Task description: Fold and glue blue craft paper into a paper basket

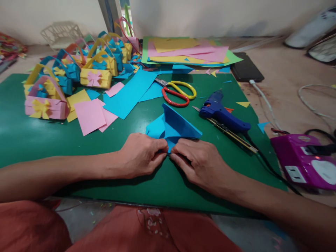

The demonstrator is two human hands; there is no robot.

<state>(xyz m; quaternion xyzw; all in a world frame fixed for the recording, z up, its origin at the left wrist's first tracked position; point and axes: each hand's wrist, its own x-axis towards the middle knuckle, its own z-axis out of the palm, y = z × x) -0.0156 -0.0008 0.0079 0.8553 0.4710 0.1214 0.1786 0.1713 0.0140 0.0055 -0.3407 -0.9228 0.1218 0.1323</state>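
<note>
A blue sheet of folded paper stands partly raised on the green board, its flaps opening upward and away from me. My left hand pinches the near edge of this paper between thumb and forefinger. Close beside it, my right hand pinches the same edge, the two sets of fingertips almost meeting. Both thumbs lie on the near side, and the fingertips hide the bit of paper between them. Beyond the paper are scissors with red and yellow handles. To the right lies a blue glue gun.
Several small paper baskets stand at the back left. Pink squares and a blue strip lie before them. Coloured sheets are stacked at the back. A cutter, black phone and purple power strip are on the right.
</note>
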